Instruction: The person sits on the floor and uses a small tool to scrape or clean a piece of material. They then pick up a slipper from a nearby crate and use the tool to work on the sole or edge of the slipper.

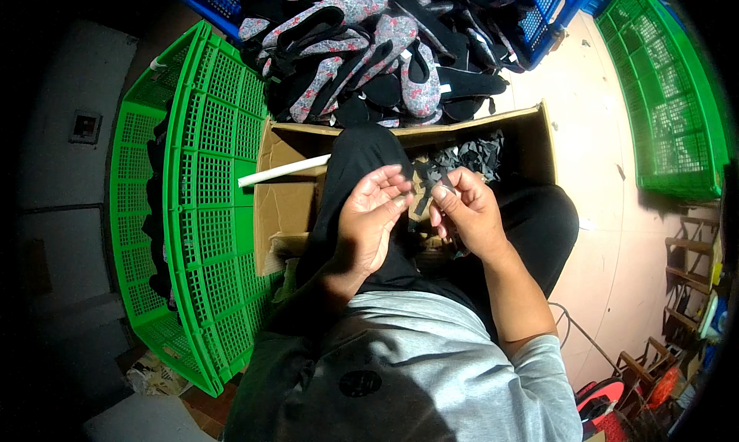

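My left hand (371, 220) is held above my lap, palm turned inward. Its fingers are bent but apart from the thumb, and nothing shows between them. Facing it, my right hand (471, 211) is closed in a pinch. A small black piece (436, 182), which looks like a fabric scrap, shows at its thumb and forefinger. Beyond and below the hands is a cardboard box (543, 142) between my legs. Inside it lies a heap of dark grey and black scraps (476, 155).
Behind the box, flower-patterned slipper-like shoes (419, 80) are piled up against blue crates (548, 15). A green crate (212, 211) stands at my left, another green crate (662, 95) at far right. A white tube (285, 170) leans across the box.
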Action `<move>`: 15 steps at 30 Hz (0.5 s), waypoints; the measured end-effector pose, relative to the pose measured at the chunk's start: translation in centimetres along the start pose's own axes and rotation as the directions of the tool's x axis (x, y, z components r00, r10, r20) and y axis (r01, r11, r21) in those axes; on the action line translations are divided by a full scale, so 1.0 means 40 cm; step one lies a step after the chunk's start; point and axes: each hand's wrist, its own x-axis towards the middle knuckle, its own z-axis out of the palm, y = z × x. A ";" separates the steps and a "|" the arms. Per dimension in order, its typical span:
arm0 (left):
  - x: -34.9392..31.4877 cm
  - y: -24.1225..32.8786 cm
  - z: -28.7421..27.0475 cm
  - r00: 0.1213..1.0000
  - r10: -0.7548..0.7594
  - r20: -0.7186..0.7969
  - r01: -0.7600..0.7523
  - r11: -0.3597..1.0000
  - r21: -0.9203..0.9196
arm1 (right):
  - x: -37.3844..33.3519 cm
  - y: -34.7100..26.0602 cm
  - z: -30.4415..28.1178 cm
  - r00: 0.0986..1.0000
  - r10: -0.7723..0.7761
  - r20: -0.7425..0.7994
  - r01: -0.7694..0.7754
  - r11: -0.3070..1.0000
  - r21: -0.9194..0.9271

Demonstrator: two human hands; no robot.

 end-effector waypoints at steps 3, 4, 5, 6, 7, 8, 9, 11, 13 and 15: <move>0.001 0.004 0.002 0.993 0.118 0.029 -0.116 0.992 -0.039 | -0.001 0.012 0.001 0.998 0.019 0.056 -0.019 1.000 0.011; -0.002 0.009 0.007 0.992 0.127 0.027 -0.125 0.991 -0.051 | -0.002 0.013 0.004 0.998 0.032 0.060 -0.032 0.999 -0.009; -0.003 0.010 0.008 0.990 0.141 0.026 -0.139 0.989 -0.056 | -0.003 0.013 0.005 0.996 0.045 0.081 -0.043 0.999 -0.016; -0.003 0.010 0.008 0.988 0.155 0.025 -0.153 0.986 -0.061 | -0.004 0.012 0.006 0.993 0.057 0.102 -0.055 0.998 -0.024; -0.003 0.010 0.009 0.985 0.169 0.023 -0.167 0.984 -0.066 | -0.004 0.010 0.008 0.990 0.069 0.122 -0.066 0.997 -0.031; -0.004 0.011 0.011 0.985 0.174 0.023 -0.172 0.983 -0.065 | -0.004 0.010 0.011 0.988 0.078 0.136 -0.075 0.997 -0.027; -0.004 0.013 0.014 0.984 0.178 0.022 -0.176 0.982 -0.064 | -0.004 0.012 0.012 0.985 0.087 0.147 -0.082 0.996 -0.037; -0.006 0.015 0.018 0.982 0.187 0.022 -0.186 0.981 -0.060 | -0.005 0.016 0.013 0.980 0.105 0.169 -0.097 0.994 -0.057; -0.007 0.016 0.020 0.980 0.197 0.021 -0.196 0.979 -0.054 | -0.004 0.014 0.013 0.980 0.115 0.165 -0.103 0.992 -0.078; -0.006 0.013 0.020 0.977 0.211 0.023 -0.210 0.977 -0.033 | -0.005 0.010 0.015 0.980 0.116 0.161 -0.105 0.992 -0.073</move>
